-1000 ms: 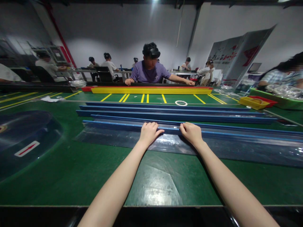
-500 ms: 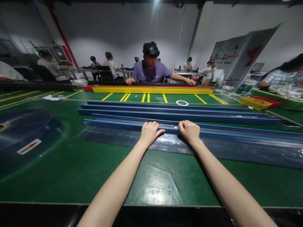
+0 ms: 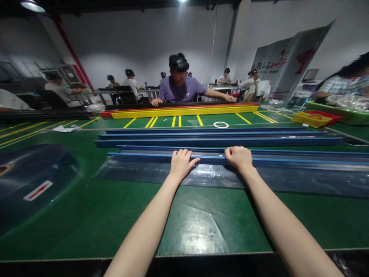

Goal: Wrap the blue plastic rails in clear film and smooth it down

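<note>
A long blue plastic rail point(image 3: 288, 164) lies across the table, with a clear plastic sheet point(image 3: 138, 173) along its near side. My left hand point(image 3: 180, 163) rests over the rail's front edge, fingers bent across it and thumb stuck out to the right. To its right, my right hand point(image 3: 240, 157) is closed in a fist on the same rail, knuckles up. The fingertips of both hands are hidden. Behind them lie more blue rails point(image 3: 219, 141), parallel to the one I hold.
On the green table point(image 3: 121, 215), a roll of clear film point(image 3: 34, 161) with a red arrow label lies left. A white ring point(image 3: 221, 125), yellow rail point(image 3: 184, 112) and yellow tray point(image 3: 311, 119) are farther back. A co-worker in purple point(image 3: 181, 88) sits opposite.
My right hand has slid a little to the right along the rail, widening the gap between my hands. The left hand stays nearly in place. The view has shifted slightly.
</note>
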The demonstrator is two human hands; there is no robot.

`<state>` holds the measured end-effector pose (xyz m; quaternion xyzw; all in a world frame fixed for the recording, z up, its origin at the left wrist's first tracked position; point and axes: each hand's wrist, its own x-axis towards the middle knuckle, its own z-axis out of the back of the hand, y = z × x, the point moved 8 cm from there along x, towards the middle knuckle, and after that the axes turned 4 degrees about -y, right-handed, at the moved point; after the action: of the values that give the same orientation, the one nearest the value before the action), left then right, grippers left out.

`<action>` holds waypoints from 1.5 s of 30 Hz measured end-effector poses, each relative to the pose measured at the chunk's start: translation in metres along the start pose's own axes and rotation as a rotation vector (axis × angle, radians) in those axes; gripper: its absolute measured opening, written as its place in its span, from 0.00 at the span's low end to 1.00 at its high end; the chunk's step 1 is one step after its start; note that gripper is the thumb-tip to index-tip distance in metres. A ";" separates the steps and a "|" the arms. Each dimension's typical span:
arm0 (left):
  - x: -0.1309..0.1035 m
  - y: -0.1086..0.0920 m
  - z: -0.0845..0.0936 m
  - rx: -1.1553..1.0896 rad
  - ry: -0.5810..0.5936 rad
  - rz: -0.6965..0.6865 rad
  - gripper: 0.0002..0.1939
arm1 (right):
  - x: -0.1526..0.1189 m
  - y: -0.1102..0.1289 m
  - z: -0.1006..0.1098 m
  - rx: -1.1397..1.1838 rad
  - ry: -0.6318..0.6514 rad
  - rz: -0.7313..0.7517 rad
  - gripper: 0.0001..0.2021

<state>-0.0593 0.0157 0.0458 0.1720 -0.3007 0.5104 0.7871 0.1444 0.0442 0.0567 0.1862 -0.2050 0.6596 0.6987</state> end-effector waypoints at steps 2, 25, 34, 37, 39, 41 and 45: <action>0.000 -0.002 0.000 -0.001 0.002 -0.006 0.20 | -0.001 -0.019 0.000 -0.036 -0.006 -0.065 0.21; 0.002 -0.005 -0.004 0.067 0.011 -0.003 0.25 | -0.005 -0.056 0.001 -0.033 -0.027 -0.173 0.20; 0.002 -0.005 -0.006 0.101 0.035 -0.001 0.25 | -0.005 -0.055 0.001 -0.021 0.002 -0.163 0.21; 0.002 -0.005 -0.007 0.111 0.043 0.000 0.25 | -0.005 -0.055 0.002 -0.012 0.003 -0.165 0.21; 0.002 -0.005 -0.007 0.112 0.043 0.001 0.25 | -0.005 -0.055 0.002 -0.013 0.002 -0.167 0.21; 0.002 -0.005 -0.006 0.111 0.039 0.001 0.25 | -0.005 -0.055 0.002 -0.018 0.002 -0.166 0.21; 0.002 -0.007 -0.005 0.101 0.035 -0.003 0.24 | -0.005 -0.054 0.001 -0.017 0.006 -0.162 0.21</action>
<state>-0.0514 0.0170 0.0431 0.2031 -0.2607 0.5268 0.7831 0.1982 0.0362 0.0556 0.1943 -0.1930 0.5996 0.7520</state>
